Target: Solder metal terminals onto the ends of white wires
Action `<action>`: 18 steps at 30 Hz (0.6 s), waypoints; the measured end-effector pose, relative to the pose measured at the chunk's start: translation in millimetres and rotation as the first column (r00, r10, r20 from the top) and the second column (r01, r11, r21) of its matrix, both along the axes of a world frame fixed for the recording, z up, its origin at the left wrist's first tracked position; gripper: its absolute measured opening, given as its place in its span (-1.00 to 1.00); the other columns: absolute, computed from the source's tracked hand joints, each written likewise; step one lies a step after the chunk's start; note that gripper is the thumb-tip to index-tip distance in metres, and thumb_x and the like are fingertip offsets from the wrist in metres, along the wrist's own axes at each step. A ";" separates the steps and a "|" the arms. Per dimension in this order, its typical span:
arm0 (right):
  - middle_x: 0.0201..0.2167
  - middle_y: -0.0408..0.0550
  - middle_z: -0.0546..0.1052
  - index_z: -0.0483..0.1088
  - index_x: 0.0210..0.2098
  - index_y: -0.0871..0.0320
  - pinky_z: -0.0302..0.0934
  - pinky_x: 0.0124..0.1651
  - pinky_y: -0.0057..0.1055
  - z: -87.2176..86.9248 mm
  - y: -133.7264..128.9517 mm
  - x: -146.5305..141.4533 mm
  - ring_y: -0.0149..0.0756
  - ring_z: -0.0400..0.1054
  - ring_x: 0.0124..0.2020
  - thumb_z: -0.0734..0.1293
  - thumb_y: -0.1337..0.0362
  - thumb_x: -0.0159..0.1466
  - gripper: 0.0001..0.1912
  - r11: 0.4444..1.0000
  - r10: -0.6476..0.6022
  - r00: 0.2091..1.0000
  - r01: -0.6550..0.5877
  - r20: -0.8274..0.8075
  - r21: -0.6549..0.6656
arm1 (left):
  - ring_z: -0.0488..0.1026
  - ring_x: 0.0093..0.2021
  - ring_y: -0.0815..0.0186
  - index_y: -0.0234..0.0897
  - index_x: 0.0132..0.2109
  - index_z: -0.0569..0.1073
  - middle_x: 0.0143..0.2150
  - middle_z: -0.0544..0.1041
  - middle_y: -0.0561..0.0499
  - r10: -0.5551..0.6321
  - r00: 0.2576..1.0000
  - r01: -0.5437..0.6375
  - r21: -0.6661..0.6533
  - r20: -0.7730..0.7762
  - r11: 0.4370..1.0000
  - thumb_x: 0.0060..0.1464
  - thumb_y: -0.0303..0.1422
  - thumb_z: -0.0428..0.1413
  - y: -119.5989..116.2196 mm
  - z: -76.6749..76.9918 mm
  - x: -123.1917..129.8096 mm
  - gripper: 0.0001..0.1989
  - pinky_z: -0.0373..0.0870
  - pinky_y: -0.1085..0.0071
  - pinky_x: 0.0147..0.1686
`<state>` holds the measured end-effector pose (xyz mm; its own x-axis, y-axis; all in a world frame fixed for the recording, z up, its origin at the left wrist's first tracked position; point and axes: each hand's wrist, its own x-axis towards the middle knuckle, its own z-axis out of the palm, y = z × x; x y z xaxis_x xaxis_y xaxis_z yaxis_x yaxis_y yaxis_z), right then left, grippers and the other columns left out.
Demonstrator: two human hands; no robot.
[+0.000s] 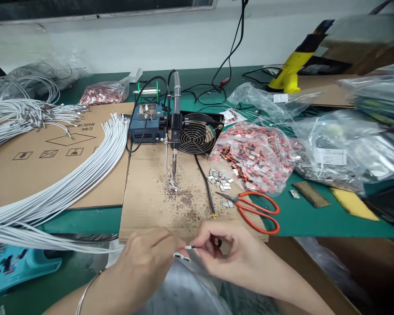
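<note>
My left hand (147, 251) is closed around a white cable (188, 247) close to its end. A small green-edged piece (181, 257), like a little circuit board, shows at the left fingertips. My right hand (221, 247) pinches the dark tip of the same cable between thumb and forefinger. Its other fingers are curled, and what they may hold is hidden. Beyond the hands, a soldering iron (175, 127) stands tip down in a holder over a cardboard sheet (144, 201) strewn with solder bits. Orange-handled scissors (259, 210) lie right of it, beside small metal connectors (220, 179).
A thick bundle of white cables (95, 170) curves across cardboard at left. Behind stand a blue soldering station (146, 124), a solder spool (147, 92) and a black fan (197, 135). Bags of orange-red parts (256, 153) and a yellow heat gun (292, 68) are at right.
</note>
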<state>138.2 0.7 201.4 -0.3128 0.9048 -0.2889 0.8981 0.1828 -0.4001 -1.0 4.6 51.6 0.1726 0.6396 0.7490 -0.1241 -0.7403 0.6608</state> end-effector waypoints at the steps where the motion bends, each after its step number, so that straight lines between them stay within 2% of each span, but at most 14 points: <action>1: -0.68 -0.15 0.30 0.37 -0.54 0.26 0.01 -0.58 -0.60 -0.6 0.3 -0.1 -0.52 0.13 -0.63 0.26 0.41 0.11 -0.88 1.000 -0.002 0.999 0.001 -0.039 -0.008 | 0.39 -0.40 0.41 -0.33 -0.21 0.40 -0.39 0.46 0.04 -0.038 0.999 0.040 -0.040 0.033 0.998 0.14 -0.59 0.00 0.2 0.5 0.2 -0.86 0.22 0.52 -0.40; 3: -0.69 -0.12 0.33 0.37 -0.56 0.27 0.01 -0.60 -0.61 -7.1 0.0 -2.1 -0.52 0.13 -0.64 0.28 0.39 0.11 -0.86 0.999 -0.035 0.985 0.036 -0.168 0.005 | 0.38 -0.43 0.47 -0.30 -0.26 0.43 -0.42 0.47 0.09 -0.123 0.988 0.138 -0.186 0.087 0.973 0.15 -0.53 0.05 0.3 1.3 2.9 -0.90 0.19 0.56 -0.41; 5: -0.69 -0.09 0.38 0.34 -0.57 0.26 0.05 -0.62 -0.62 -20.7 -2.0 -5.8 -0.51 0.17 -0.67 0.32 0.38 0.09 -0.87 0.992 -0.064 0.933 0.098 -0.354 0.079 | 0.34 -0.47 0.51 -0.29 -0.32 0.47 -0.45 0.47 0.10 -0.211 0.959 0.267 -0.363 0.187 0.893 0.15 -0.45 0.07 0.0 2.1 8.0 -0.90 0.16 0.60 -0.45; 8: -0.69 -0.10 0.43 0.30 -0.56 0.24 0.10 -0.65 -0.65 -45.0 -6.8 -9.9 -0.50 0.24 -0.71 0.34 0.39 0.09 -0.85 0.958 -0.090 0.789 0.234 -0.608 0.162 | 0.31 -0.47 0.50 -0.35 -0.43 0.45 -0.50 0.45 0.07 -0.298 0.850 0.510 -0.536 0.434 0.673 0.13 -0.33 0.09 0.0 4.1 14.4 -0.79 0.16 0.62 -0.46; 10: -0.64 -0.09 0.46 0.31 -0.52 0.22 0.13 -0.63 -0.65 -53.7 -8.9 -9.0 -0.49 0.28 -0.68 0.34 0.38 0.15 -0.85 0.949 -0.137 0.743 0.287 -0.655 0.126 | 0.30 -0.47 0.48 -0.39 -0.45 0.42 -0.52 0.44 0.04 -0.315 0.764 0.629 -0.543 0.563 0.557 0.10 -0.22 0.11 0.5 4.8 14.1 -0.70 0.18 0.60 -0.43; 11: -0.61 -0.09 0.47 0.33 -0.48 0.21 0.15 -0.60 -0.64 -53.9 -8.9 -7.7 -0.48 0.30 -0.65 0.34 0.37 0.16 -0.89 0.956 -0.148 0.748 0.276 -0.647 0.101 | 0.28 -0.47 0.48 -0.40 -0.45 0.40 -0.53 0.43 0.03 -0.334 0.733 0.667 -0.529 0.593 0.525 0.09 -0.17 0.11 0.8 4.7 12.4 -0.65 0.17 0.59 -0.43; 13: -0.57 -0.13 0.47 0.41 -0.35 0.18 0.17 -0.55 -0.62 -45.9 -7.0 -5.2 -0.49 0.30 -0.60 0.38 0.38 0.13 -0.92 0.979 -0.114 0.818 0.189 -0.563 0.076 | 0.23 -0.50 0.49 -0.40 -0.42 0.39 -0.55 0.40 0.03 -0.410 0.684 0.723 -0.485 0.604 0.491 0.12 -0.10 0.06 1.4 3.4 7.0 -0.60 0.15 0.57 -0.43; 15: -0.57 -0.17 0.44 0.46 -0.29 0.14 0.15 -0.52 -0.61 -30.0 -2.9 -4.8 -0.51 0.26 -0.58 0.41 0.41 0.09 -0.83 0.994 0.005 0.916 0.038 -0.402 0.098 | 0.17 -0.52 0.50 -0.40 -0.39 0.36 -0.56 0.36 0.06 -0.498 0.638 0.769 -0.449 0.587 0.454 0.18 -0.10 -0.01 1.7 1.3 0.6 -0.60 0.12 0.56 -0.43; 16: -0.56 -0.18 0.43 0.47 -0.30 0.13 0.13 -0.51 -0.60 -21.0 -0.6 -5.7 -0.52 0.24 -0.56 0.41 0.41 0.10 -0.85 0.992 0.078 0.950 -0.046 -0.302 0.114 | 0.15 -0.53 0.50 -0.39 -0.38 0.35 -0.57 0.33 0.07 -0.535 0.618 0.786 -0.441 0.576 0.434 0.20 -0.10 -0.03 1.7 0.5 -2.3 -0.60 0.11 0.56 -0.43; 18: -0.55 -0.18 0.42 0.47 -0.38 0.15 0.10 -0.49 -0.58 -4.9 3.8 -9.1 -0.53 0.24 -0.54 0.36 0.41 0.17 -0.95 0.974 0.206 0.970 -0.190 -0.126 0.127 | 0.14 -0.53 0.51 -0.39 -0.37 0.33 -0.59 0.29 0.09 -0.583 0.598 0.801 -0.442 0.550 0.404 0.21 -0.10 -0.05 1.9 -0.2 -6.8 -0.60 0.11 0.56 -0.42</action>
